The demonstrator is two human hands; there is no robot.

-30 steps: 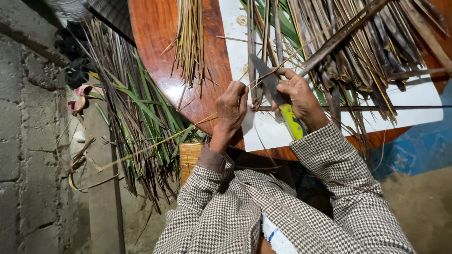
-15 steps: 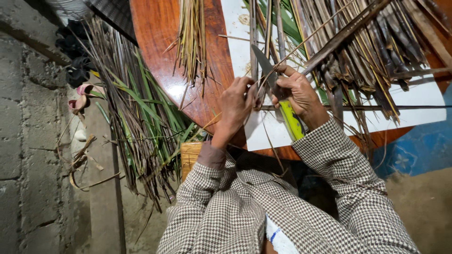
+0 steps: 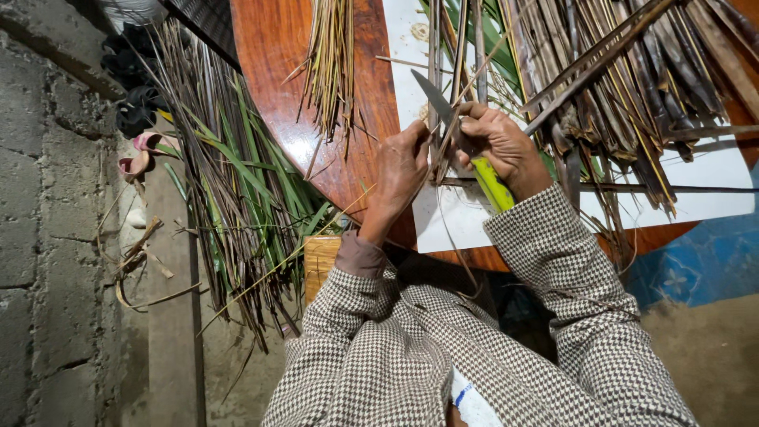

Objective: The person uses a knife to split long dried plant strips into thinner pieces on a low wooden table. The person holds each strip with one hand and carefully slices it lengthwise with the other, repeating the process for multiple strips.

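My right hand point(image 3: 500, 142) grips a knife by its yellow-green handle point(image 3: 492, 184); the grey blade point(image 3: 436, 99) points up and to the left. My left hand point(image 3: 402, 166) pinches a thin dry palm strip point(image 3: 443, 150) right beside the blade, and the strip touches the knife edge. Both hands work over a white sheet point(image 3: 711, 186) lying on a round reddish wooden table point(image 3: 277, 55). Both arms wear houndstooth sleeves.
A heap of dark dried palm fronds point(image 3: 632, 79) covers the table's right side. A small bundle of pale thin sticks point(image 3: 330, 63) lies on the bare wood. Green and brown leaves point(image 3: 229, 190) pile on the floor at the left, by a concrete block wall point(image 3: 39, 237) and sandals point(image 3: 134, 154).
Both hands have drawn closer together around the strip, and the knife blade has shifted slightly left along it. The view has tilted a little.
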